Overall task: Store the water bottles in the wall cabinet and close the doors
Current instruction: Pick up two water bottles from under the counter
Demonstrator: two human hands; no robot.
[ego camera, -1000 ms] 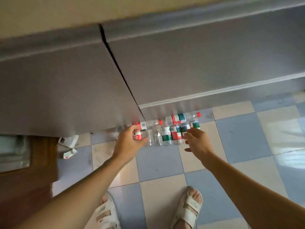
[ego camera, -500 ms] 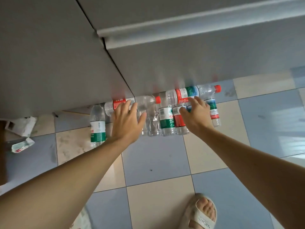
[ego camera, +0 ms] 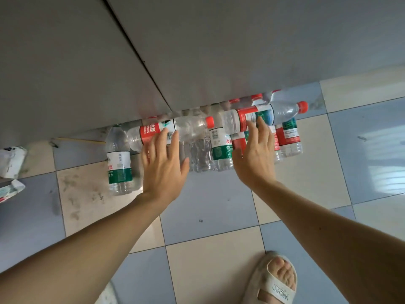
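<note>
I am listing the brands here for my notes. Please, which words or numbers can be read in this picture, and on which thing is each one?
"MARCH", seen upside down: strap of the sandal.
"水": green label of the standing bottle on the left.
Red labels of the two lying bottles at the hands: blurred, unreadable.
Other bottle labels: too small to read.

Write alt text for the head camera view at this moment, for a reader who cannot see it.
Seen from above, the left hand and right hand reach down, fingers spread, each to a red-labelled bottle lying sideways: the left bottle and the right bottle. These lie atop upright water bottles on a tiled floor against grey cabinet doors.
</note>
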